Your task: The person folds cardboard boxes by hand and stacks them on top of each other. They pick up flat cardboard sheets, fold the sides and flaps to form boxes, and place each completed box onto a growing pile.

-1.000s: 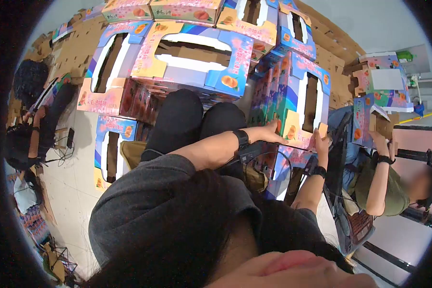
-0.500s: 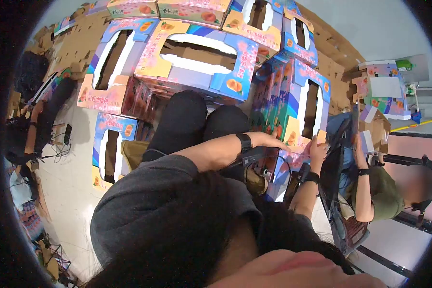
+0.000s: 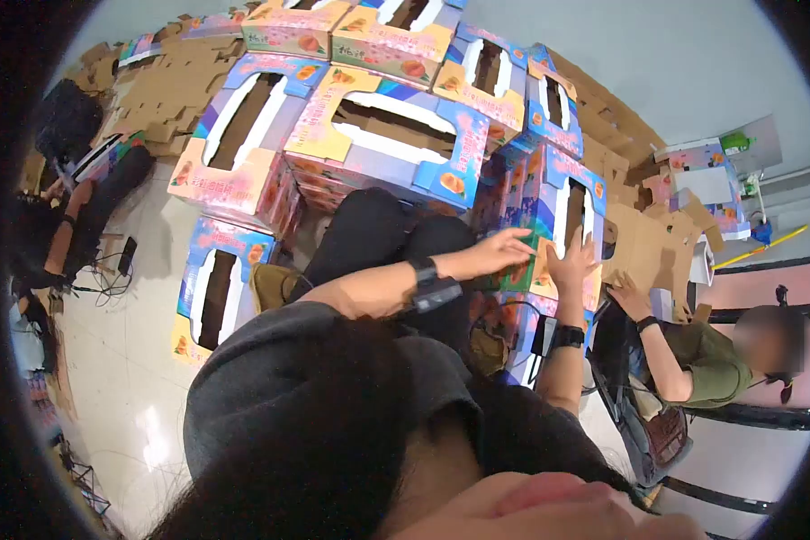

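- Reaches with the left hand (image 3: 497,255) to the near left corner of a bright fruit box (image 3: 549,216), fingers loose, not clenched. Cannot tell if touching it.
- Rests the right hand (image 3: 571,267) at the near end of the same box, fingers spread and bent over the top by the long hole, not clenched. Cannot tell how hard pressing.
- See the fruit box just right of the dark knees (image 3: 364,236), standing on top of a lower box (image 3: 528,351).
- Find a wide box (image 3: 396,169) past the knees, with a big hole in its top and white flaps round the hole.
- Find a tall box (image 3: 234,184) to the left of it, and a low box (image 3: 218,297) nearer, on the pale floor (image 3: 121,360).
- See more fruit boxes (image 3: 387,49) close together at the back.
- See a person in a green shirt (image 3: 711,360) on the right, with one hand by brown cardboard (image 3: 643,243).
- See another person (image 3: 58,216) on the far left, with a colourful box (image 3: 106,155) by the lap.
- Wears a black band (image 3: 421,270) on the left wrist and one more band (image 3: 568,337) on the right.
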### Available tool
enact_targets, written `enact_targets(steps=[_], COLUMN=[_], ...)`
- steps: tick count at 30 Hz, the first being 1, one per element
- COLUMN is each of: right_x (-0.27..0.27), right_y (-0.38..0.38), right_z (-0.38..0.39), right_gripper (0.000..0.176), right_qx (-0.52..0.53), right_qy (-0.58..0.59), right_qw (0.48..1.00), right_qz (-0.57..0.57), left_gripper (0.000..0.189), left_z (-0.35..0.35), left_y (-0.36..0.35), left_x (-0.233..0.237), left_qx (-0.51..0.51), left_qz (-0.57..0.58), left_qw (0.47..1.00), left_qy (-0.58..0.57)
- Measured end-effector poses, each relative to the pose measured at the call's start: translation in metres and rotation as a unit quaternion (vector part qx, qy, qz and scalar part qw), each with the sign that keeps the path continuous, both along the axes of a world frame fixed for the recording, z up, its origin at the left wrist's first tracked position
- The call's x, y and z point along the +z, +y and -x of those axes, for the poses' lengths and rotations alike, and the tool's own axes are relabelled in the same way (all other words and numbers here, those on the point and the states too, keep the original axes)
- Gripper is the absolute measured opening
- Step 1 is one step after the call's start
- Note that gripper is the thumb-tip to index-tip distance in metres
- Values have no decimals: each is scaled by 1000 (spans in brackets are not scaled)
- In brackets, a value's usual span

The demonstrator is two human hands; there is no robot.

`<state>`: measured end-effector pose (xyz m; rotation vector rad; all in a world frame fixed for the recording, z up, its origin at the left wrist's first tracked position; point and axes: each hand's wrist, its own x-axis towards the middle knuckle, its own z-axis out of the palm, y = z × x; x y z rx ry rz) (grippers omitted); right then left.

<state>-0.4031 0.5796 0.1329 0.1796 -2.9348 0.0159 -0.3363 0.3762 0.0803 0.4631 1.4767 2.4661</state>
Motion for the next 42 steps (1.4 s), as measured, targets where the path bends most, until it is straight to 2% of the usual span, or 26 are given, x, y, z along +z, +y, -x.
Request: enact_targets(steps=[1, 3, 5, 9, 10, 12, 13, 14, 17, 18, 20, 21, 23, 24, 27, 28, 30, 34, 37, 42], right_x=[7, 9, 24, 21, 16, 10, 6, -1, -27, -26, -33, -39, -60, -63, -64, -54, -53, -52, -58, -52], right_y=[-14, -39, -70, -124, -136, -166, -180, -193, -227, -236, -246, -249, -247, -245, -248, -251, -255, -261, -266, -268], right_z=[-4, -10, -22, -24, -22, -21, -22, -20, -14, -17, -14, -11, -7, -11, -19, -29, -34, -44, -46, -46], right_gripper=[86, 86, 86, 88, 90, 96, 99, 107, 107, 100, 95, 92, 85, 84, 73, 71, 64, 68, 73, 86], right_qx=[28, 83, 130, 232, 257, 240, 230, 254, 230, 209, 201, 196, 171, 160, 131, 135, 148, 246, 294, 287], right_qy=[3, 7, -11, -85, -82, -91, -98, -74, 29, 39, 44, 45, 51, 45, 7, -4, 0, 19, 26, -28], right_qw=[999, 995, 988, 958, 955, 955, 955, 933, 907, 911, 913, 915, 938, 950, 977, 981, 983, 968, 955, 957], right_qz=[15, 63, 85, 148, 122, 147, 159, 245, 351, 353, 351, 351, 299, 264, 166, 142, 105, 43, 27, 16], left_gripper=[42, 38, 41, 44, 43, 40, 40, 40, 42, 42, 41, 41, 41, 42, 43, 51, 54, 57, 56, 58], left_z=[-5, -23, -36, -63, -70, -79, -98, -107, -120, -123, -129, -131, -134, -144, -144, -145, -148, -150, -148, -149], left_y=[-25, -74, -121, -212, -234, -278, -288, -299, -327, -334, -345, -353, -373, -366, -380, -387, -395, -394, -390, -389], left_x=[17, 45, 63, 73, 72, 60, 80, 78, 67, 60, 47, 40, 21, 30, 6, 4, -9, -29, -34, -35], left_qx=[-25, -10, 4, 155, 181, 263, 310, 342, 425, 439, 467, 463, 431, 432, 497, 495, 507, 474, 486, 475], left_qz=[-41, -48, -60, -33, -10, 74, 122, 136, 214, 252, 334, 441, 635, 703, 693, 699, 702, 751, 754, 764], left_qw=[999, 999, 998, 987, 983, 962, 943, 930, 879, 862, 817, 765, 627, 557, 518, 514, 499, 459, 443, 438], left_qy=[3, 17, -19, -38, -20, 0, -21, -9, 17, 27, 46, 76, 131, 95, 67, 33, 12, -8, -1, -2])
